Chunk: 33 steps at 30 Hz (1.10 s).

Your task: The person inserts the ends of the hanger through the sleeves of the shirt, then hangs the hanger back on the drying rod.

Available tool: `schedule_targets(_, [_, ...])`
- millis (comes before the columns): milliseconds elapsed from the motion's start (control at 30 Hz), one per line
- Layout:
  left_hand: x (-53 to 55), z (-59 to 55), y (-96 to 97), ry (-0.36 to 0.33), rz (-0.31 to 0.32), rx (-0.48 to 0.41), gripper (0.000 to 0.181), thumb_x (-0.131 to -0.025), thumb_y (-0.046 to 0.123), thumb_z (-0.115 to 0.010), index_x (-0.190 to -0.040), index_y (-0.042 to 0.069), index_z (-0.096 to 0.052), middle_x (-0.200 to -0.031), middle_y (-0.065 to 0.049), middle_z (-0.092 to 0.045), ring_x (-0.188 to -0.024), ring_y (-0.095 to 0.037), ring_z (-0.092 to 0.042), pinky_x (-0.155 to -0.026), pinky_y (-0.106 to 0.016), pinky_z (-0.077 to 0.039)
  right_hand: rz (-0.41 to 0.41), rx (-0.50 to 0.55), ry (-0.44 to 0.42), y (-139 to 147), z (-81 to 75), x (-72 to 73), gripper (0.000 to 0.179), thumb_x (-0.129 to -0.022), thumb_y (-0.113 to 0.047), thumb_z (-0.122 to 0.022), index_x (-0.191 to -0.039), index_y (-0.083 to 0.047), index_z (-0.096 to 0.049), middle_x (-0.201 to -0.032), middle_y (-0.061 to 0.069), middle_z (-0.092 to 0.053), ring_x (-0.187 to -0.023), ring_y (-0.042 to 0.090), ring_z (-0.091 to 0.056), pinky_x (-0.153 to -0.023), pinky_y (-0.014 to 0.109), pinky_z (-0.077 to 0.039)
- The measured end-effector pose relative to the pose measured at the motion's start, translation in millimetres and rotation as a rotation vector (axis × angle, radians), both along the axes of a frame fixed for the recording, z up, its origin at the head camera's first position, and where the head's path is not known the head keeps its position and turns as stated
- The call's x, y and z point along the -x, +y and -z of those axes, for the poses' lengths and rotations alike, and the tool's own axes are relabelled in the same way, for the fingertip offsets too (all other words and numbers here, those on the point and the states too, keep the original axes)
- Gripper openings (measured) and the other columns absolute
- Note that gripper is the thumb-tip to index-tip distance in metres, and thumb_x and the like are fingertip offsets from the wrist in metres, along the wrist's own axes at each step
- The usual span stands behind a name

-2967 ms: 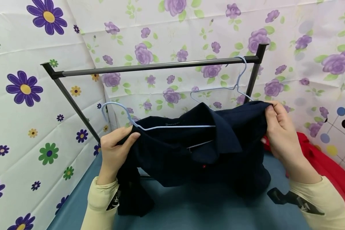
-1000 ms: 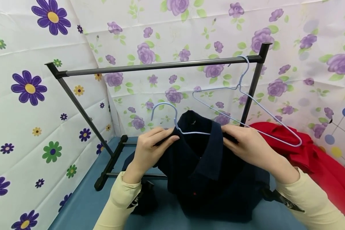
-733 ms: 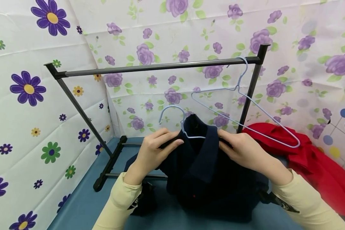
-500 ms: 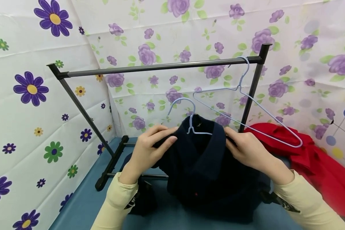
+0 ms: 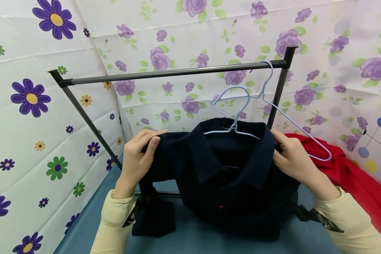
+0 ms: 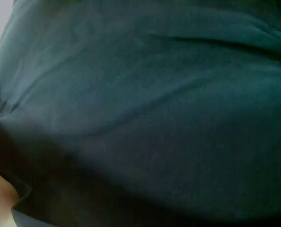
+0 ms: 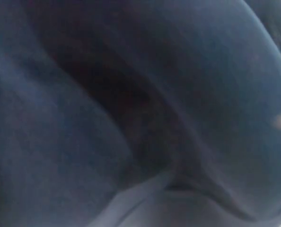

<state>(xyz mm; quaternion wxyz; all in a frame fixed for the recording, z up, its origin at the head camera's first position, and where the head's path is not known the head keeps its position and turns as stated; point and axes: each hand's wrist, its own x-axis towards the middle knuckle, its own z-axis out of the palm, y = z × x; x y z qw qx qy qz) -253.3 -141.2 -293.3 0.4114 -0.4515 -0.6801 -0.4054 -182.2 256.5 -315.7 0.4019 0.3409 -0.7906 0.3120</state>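
A navy collared shirt (image 5: 206, 190) is held up in the head view, with a light blue wire hanger (image 5: 235, 125) inside its neck and the hook standing up out of the collar. My left hand (image 5: 136, 158) pinches the shirt at the left shoulder, thumb in front. On the other side, my right hand (image 5: 293, 158) grips the cloth just beside the collar. Most of the hanger's arms are hidden in the shirt. Dark cloth (image 6: 145, 104) fills the left wrist view, and blurred folds of the shirt (image 7: 202, 94) fill the right wrist view.
Behind the shirt stands a dark metal clothes rack (image 5: 165, 73). A second light blue hanger (image 5: 266, 84) hangs at its right end. Red cloth (image 5: 346, 173) lies at the right on the blue surface (image 5: 92, 218). Flowered sheets (image 5: 184, 38) form the walls.
The hanger's hook has moved right and up and now stands centred in the collar. My left hand has shifted left from the collar to the shoulder; the right hand has moved slightly right.
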Motion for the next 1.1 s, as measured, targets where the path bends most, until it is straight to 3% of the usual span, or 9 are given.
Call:
schedule_targets(100, [3.3, 2.0, -4.3, -0.026, 0.009, -0.017, 0.039, -0.106, 0.034, -0.053, -0.108, 0.005, -0.078, -0.097, -0.008, -0.073, -0.087, -0.023, -0.067, -0.084, -0.025, -0.050, 0.005, 0.034, -0.010, 3.7, -1.1, -2.1, 0.008, -0.099, -0.006, -0.062, -0.104, 0.000, -0.064, -0.071, -0.005, -0.053, -0.058, 0.003, -0.040, -0.054, 0.018, -0.034])
schedule_targets(167, [6.2, 4.6, -6.4, -0.049, 0.009, -0.021, 0.039, -0.106, 0.033, -0.053, -0.103, 0.003, -0.078, -0.093, -0.009, -0.073, -0.086, -0.024, -0.067, -0.085, -0.025, -0.050, 0.001, 0.054, -0.015, 4.8, -1.3, -2.9, 0.009, -0.093, 0.004, -0.065, -0.101, 0.001, -0.064, -0.072, -0.005, -0.053, -0.060, 0.004, -0.041, -0.055, 0.019, -0.034])
schedule_targets(367, [13.3, 15.1, -8.7, -0.156, 0.005, -0.004, 0.032, -0.105, 0.025, -0.056, -0.102, 0.001, -0.076, -0.095, -0.010, -0.074, -0.091, -0.020, -0.069, -0.088, -0.024, -0.050, -0.010, 0.079, -0.070, 7.2, -1.5, -6.5, 0.008, -0.093, 0.002, -0.068, -0.100, 0.000, -0.065, -0.070, -0.007, -0.051, -0.060, 0.004, -0.041, -0.055, 0.021, -0.034])
schedule_targets(500, [14.2, 19.8, -11.4, -0.223, 0.000, 0.028, 0.025, -0.103, 0.022, -0.060, -0.109, 0.003, -0.076, -0.103, -0.010, -0.074, -0.097, -0.021, -0.069, -0.090, -0.028, -0.051, 0.024, 0.046, -0.118, 10.6, -4.5, -11.0, 0.027, -0.087, 0.009, -0.072, -0.110, -0.004, -0.070, -0.072, -0.010, -0.053, -0.057, 0.003, -0.041, -0.055, 0.021, -0.034])
schedule_targets(600, [15.4, 24.0, -17.9, -0.330, -0.025, 0.083, 0.027, -0.101, 0.023, -0.064, -0.124, 0.009, -0.072, -0.119, -0.009, -0.071, -0.111, -0.024, -0.065, -0.097, -0.037, -0.049, 0.031, 0.033, -0.129, 11.7, -8.1, -11.5, 0.030, -0.087, 0.010, -0.072, -0.113, -0.004, -0.071, -0.067, -0.011, -0.049, -0.053, 0.002, -0.038, -0.053, 0.021, -0.033])
schedule_targets(700, [18.4, 31.8, -28.2, -0.505, -0.070, 0.149, 0.047, -0.100, 0.030, -0.066, -0.144, 0.017, -0.057, -0.140, -0.009, -0.059, -0.127, -0.030, -0.056, -0.104, -0.050, -0.044, 0.016, 0.070, -0.125, 10.4, -14.6, -9.3, 0.024, -0.088, 0.013, -0.068, -0.106, -0.002, -0.071, -0.065, -0.009, -0.048, -0.055, 0.003, -0.039, -0.054, 0.020, -0.034])
schedule_targets(833, [25.1, 49.0, -41.5, -0.720, -0.068, 0.229, 0.077, -0.096, 0.048, -0.067, -0.159, 0.020, -0.032, -0.155, -0.015, -0.043, -0.133, -0.039, -0.048, -0.105, -0.061, -0.040, 0.004, 0.140, -0.110, 7.0, -29.8, -6.3, 0.018, -0.089, 0.017, -0.063, -0.096, 0.001, -0.068, -0.075, -0.006, -0.057, -0.065, 0.006, -0.046, -0.062, 0.018, -0.037])
schedule_targets(1000, [38.3, 80.5, -45.1, -0.819, 0.044, 0.272, 0.099, -0.092, 0.058, -0.067, -0.164, 0.024, -0.008, -0.163, -0.017, -0.023, -0.140, -0.042, -0.039, -0.108, -0.065, -0.032, 0.017, 0.177, -0.059, 0.3, -57.0, -2.3, 0.021, -0.088, 0.020, -0.060, -0.098, 0.004, -0.069, -0.083, -0.008, -0.063, -0.069, 0.007, -0.050, -0.067, 0.017, -0.039])
schedule_targets(1100, [41.7, 100.0, -42.1, -0.908, 0.099, 0.277, 0.106, -0.089, 0.057, -0.070, -0.164, 0.020, -0.004, -0.164, -0.018, -0.018, -0.142, -0.043, -0.034, -0.111, -0.065, -0.029, 0.050, 0.160, -0.024, -5.4, -75.0, 1.0, 0.019, -0.089, 0.017, -0.061, -0.098, 0.003, -0.070, -0.083, -0.010, -0.064, -0.070, 0.005, -0.051, -0.069, 0.016, -0.040])
